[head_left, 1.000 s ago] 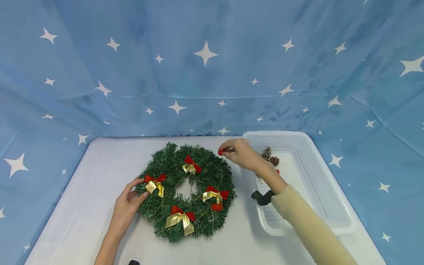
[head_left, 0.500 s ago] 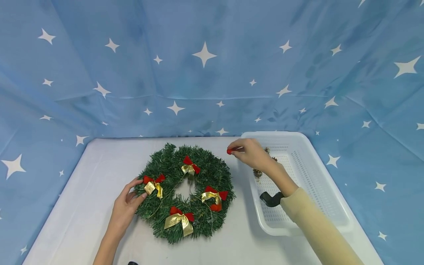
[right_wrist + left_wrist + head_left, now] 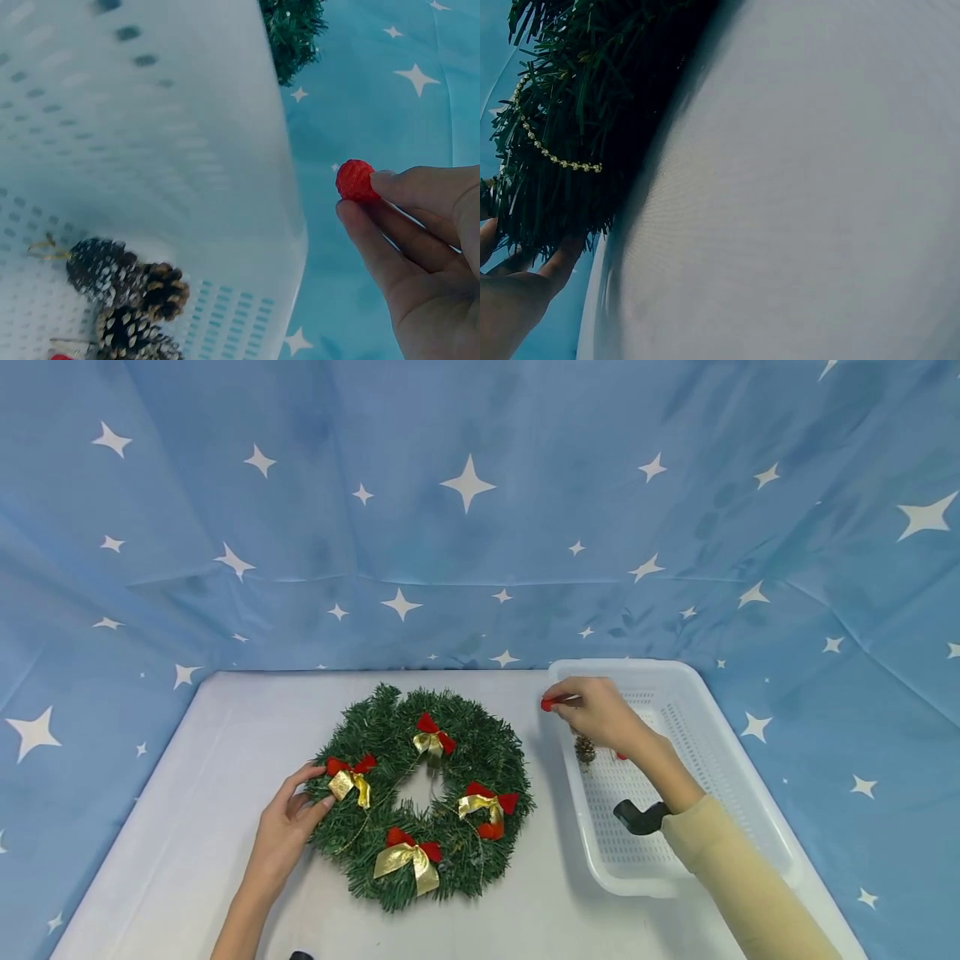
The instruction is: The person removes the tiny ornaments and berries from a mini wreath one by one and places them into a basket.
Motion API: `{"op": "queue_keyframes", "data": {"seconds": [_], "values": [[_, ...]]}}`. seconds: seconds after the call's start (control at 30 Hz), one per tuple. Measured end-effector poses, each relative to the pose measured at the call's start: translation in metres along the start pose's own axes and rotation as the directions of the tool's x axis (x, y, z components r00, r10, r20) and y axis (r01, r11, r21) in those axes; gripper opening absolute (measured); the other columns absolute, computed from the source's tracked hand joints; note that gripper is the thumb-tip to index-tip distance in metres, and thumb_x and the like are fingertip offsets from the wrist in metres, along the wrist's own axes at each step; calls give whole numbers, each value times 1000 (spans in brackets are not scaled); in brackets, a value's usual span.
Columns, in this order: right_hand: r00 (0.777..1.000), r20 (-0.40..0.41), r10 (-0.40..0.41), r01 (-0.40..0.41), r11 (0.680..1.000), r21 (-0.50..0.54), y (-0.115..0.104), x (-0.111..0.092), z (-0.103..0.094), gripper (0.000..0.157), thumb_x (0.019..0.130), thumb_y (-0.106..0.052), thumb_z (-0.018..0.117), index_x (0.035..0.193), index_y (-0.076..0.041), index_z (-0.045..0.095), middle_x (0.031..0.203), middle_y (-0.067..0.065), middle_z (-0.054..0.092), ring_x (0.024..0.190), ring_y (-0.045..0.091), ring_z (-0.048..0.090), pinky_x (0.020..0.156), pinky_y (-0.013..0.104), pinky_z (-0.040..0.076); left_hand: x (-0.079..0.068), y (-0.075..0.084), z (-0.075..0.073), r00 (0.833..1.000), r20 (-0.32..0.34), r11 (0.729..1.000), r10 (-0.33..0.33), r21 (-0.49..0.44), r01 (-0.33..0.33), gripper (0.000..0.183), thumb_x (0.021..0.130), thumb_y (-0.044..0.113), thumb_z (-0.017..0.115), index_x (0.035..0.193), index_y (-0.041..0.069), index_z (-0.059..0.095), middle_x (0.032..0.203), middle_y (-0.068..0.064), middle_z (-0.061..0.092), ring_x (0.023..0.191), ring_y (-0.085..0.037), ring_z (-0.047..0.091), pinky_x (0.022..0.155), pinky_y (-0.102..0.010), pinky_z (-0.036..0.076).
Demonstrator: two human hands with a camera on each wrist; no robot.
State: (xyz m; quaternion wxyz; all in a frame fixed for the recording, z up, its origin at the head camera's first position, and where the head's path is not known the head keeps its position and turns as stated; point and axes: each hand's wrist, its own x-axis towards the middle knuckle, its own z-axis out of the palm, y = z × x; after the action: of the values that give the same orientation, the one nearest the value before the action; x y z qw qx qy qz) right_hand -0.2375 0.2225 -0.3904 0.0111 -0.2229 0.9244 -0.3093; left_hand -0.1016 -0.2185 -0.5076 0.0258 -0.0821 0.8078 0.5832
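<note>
A green tinsel wreath (image 3: 480, 747) lies on the white table, decorated with several red-and-gold bows and a thin gold bead chain (image 3: 555, 158). My left hand (image 3: 283, 831) grips its left edge beside a bow (image 3: 351, 777), fingers and thumb spread round the greenery. To the right, my right hand (image 3: 600, 714) pinches a small red, rough-textured ball (image 3: 355, 181) between thumb and fingertips. That ball is held over the far left rim of a white plastic basket (image 3: 678, 887).
Inside the basket are several pine cones (image 3: 101, 270) with pale tips, one with a gold loop, and a red item (image 3: 622, 756) partly hidden by my right arm. A black curved piece (image 3: 639, 817) juts from the right wrist. Behind the table hangs a blue star-patterned cloth (image 3: 465, 543).
My right hand has moved right with the red ball, from the wreath's upper right edge to the basket's rim. The left hand keeps its grip on the wreath.
</note>
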Motion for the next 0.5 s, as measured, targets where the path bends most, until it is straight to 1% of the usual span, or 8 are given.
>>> {"op": "queue_keyframes", "data": {"seconds": [0.17,0.3,0.4,0.5], "values": [[1000,-13,15,-15,1000,-19,11,-7,-4,19,96,2,66,110,0,78,107,17,77,98,35,77,81,44,65,0,0,0,1000,-2,1000,10,18,-10,57,103,29,66,154,16,43,172,-9,20,151,-47,31,118,-62,36],[999,-15,51,-51,998,-41,22,-15,-8,18,96,-1,68,110,-2,79,107,16,77,98,34,77,82,46,64,0,0,0,1000,-1,1000,6,18,-6,57,103,29,66,154,16,44,172,-9,19,151,-48,31,118,-64,36],[997,-14,72,-73,996,-57,32,-20,-12,17,96,-4,69,110,-3,79,109,17,77,100,35,76,84,48,64,0,1,0,1000,1,1000,5,15,-5,57,103,29,66,154,16,44,172,-10,19,151,-49,30,118,-64,36],[996,-14,91,-91,994,-61,44,-24,-16,18,97,-4,68,111,-2,78,110,18,76,101,38,75,82,49,64,-1,1,1,1000,4,1000,4,16,-5,58,103,30,66,154,16,43,172,-11,19,151,-49,29,118,-65,35]]}}
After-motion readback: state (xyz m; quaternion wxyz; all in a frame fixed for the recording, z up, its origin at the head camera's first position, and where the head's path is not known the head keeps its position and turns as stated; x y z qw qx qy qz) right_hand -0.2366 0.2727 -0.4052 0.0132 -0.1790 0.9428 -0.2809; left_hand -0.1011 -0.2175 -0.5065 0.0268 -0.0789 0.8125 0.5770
